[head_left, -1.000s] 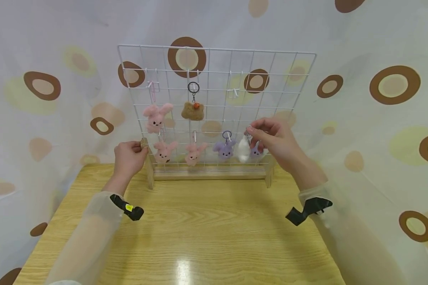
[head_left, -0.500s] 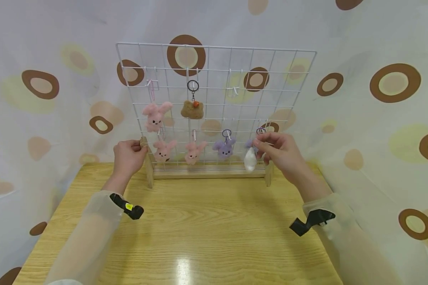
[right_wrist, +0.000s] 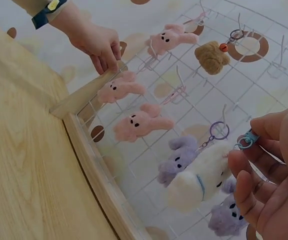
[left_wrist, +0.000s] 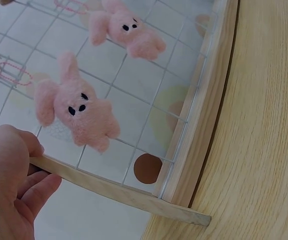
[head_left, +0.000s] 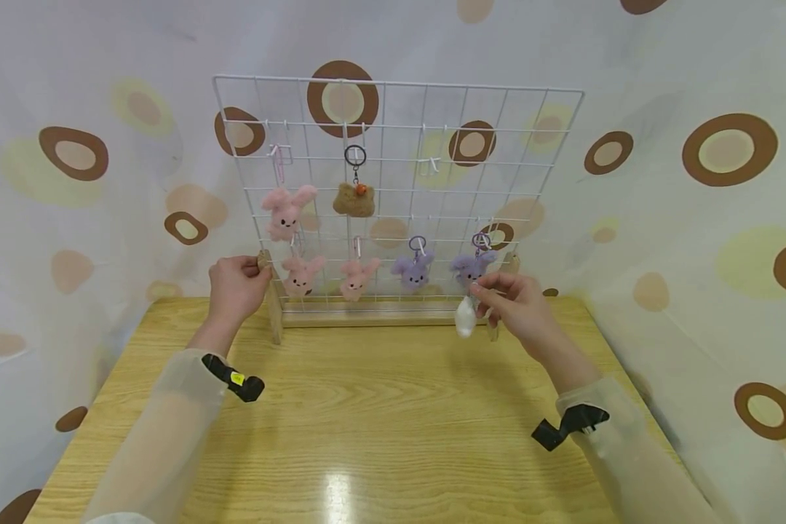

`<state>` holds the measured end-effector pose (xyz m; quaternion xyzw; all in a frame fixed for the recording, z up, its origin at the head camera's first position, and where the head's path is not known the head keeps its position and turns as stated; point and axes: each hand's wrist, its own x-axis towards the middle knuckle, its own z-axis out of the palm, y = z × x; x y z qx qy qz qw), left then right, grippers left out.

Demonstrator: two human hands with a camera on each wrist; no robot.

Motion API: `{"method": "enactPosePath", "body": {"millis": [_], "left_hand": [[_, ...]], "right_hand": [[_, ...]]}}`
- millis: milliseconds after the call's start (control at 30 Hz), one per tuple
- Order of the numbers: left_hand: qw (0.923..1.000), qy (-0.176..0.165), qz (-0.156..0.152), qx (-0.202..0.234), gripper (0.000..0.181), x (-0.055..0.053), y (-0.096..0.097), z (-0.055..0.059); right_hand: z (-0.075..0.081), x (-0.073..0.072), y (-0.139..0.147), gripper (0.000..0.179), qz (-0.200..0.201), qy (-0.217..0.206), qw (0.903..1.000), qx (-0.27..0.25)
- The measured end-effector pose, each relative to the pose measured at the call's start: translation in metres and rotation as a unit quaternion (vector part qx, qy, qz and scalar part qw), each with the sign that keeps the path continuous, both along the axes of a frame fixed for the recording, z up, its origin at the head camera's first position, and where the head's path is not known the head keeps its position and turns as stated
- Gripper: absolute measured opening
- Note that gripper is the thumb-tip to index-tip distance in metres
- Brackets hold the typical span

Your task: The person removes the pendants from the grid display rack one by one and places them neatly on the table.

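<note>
My right hand (head_left: 514, 302) pinches the light blue clasp (right_wrist: 246, 141) of a white plush keychain (head_left: 466, 318) between thumb and fingers. The white plush hangs below the fingertips, in front of the grid's lower right. Just behind and above it hang two purple bunny keychains (head_left: 414, 273) on hooks; in the right wrist view the white plush partly covers them. On the left, my left hand (head_left: 239, 287) grips the wooden side post (left_wrist: 109, 191) of the white wire grid rack (head_left: 399, 84). A pink bunny keychain (left_wrist: 81, 107) hangs close to that hand.
Higher on the grid hang another pink bunny (head_left: 288, 211) and a brown plush keychain (head_left: 354, 201) with a dark ring. A bare white hook (head_left: 430, 166) sits at upper right. The rack stands at the back of a wooden table (head_left: 380, 407), before a patterned cloth (head_left: 661, 65).
My right hand has moved down and slightly right with the white plush, uncovering the right purple bunny. My left hand has stayed on the post.
</note>
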<state>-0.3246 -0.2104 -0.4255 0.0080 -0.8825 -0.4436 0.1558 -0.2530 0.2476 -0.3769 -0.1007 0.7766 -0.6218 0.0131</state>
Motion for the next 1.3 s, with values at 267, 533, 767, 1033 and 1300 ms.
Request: {"method": "enactPosePath", "body": {"millis": [267, 533, 767, 1033, 1300], "left_hand": [[0.9999, -0.014, 0.001, 0.005, 0.033, -0.001, -0.002, 0.000], [1.0000, 0.003, 0.005, -0.001, 0.032, -0.002, -0.001, 0.001], [1.0000, 0.004, 0.002, -0.006, 0.031, -0.001, -0.001, 0.000], [1.0000, -0.003, 0.002, -0.001, 0.032, -0.001, -0.002, -0.002], [1.0000, 0.001, 0.001, 0.002, 0.032, 0.000, 0.000, -0.001]], "right_hand": [[-0.031, 0.004, 0.011, 0.029, -0.017, -0.013, 0.9998, 0.001], [-0.054, 0.006, 0.024, 0.031, -0.034, -0.023, 0.9991, 0.011], [-0.068, 0.009, 0.033, 0.034, -0.049, -0.044, 0.9977, 0.014], [-0.082, 0.014, 0.039, 0.036, -0.056, -0.059, 0.9964, 0.021], [-0.097, 0.016, 0.048, 0.033, -0.071, -0.068, 0.9947, 0.028]]}}
